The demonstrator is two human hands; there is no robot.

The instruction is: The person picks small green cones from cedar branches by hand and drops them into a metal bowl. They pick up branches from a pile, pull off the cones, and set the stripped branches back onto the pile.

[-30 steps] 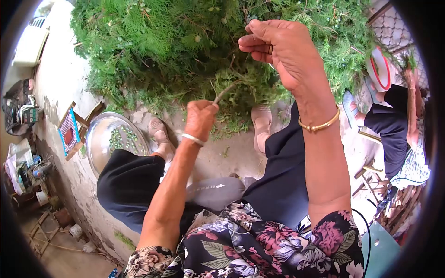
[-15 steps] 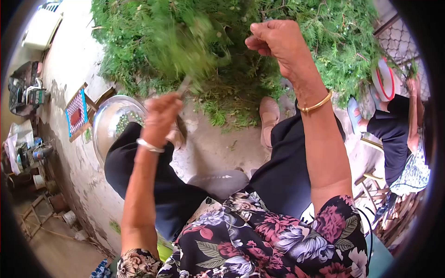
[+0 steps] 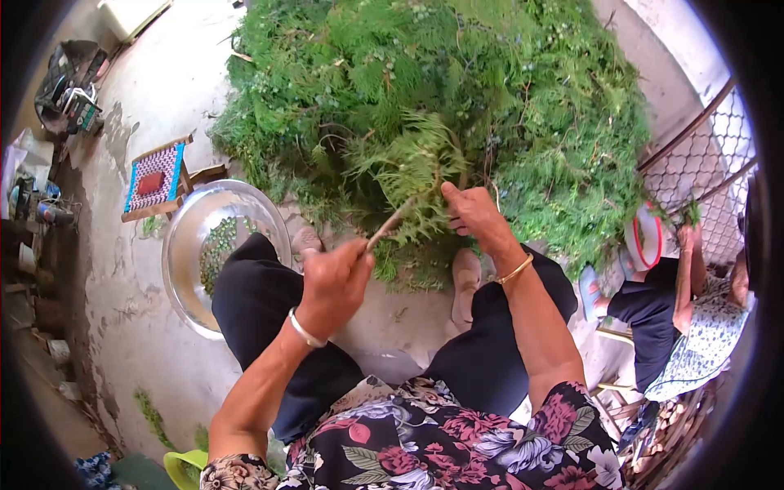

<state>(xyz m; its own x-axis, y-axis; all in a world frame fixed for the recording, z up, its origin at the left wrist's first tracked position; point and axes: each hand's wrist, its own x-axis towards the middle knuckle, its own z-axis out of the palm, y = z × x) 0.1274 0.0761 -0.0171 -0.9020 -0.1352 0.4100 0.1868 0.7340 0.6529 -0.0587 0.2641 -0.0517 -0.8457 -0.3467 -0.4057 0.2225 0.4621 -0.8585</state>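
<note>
My left hand (image 3: pixel 335 286), wearing a pale bangle, is closed around the bare woody stem of an evergreen branch (image 3: pixel 416 167). The leafy end points up and away, in front of the large green heap. At the right side of that branch is my right hand (image 3: pixel 482 216), with a gold bangle, its thumb and fingers curled in at the foliage. What lies between those fingertips is hidden. By my left knee, a wide metal basin (image 3: pixel 184 249) holds small green pieces (image 3: pixel 216 249).
A heap of evergreen branches (image 3: pixel 531 106) with small pale berries or cones fills the ground ahead. Left stands a woven-top stool (image 3: pixel 155 180). On the right, another person (image 3: pixel 653 306) sits near a red-rimmed white container (image 3: pixel 645 237) and a mesh fence (image 3: pixel 710 147).
The branch, blurred by motion before, now appears sharp and nearer the centre. My left hand has moved right; my right hand has come down and in to the branch.
</note>
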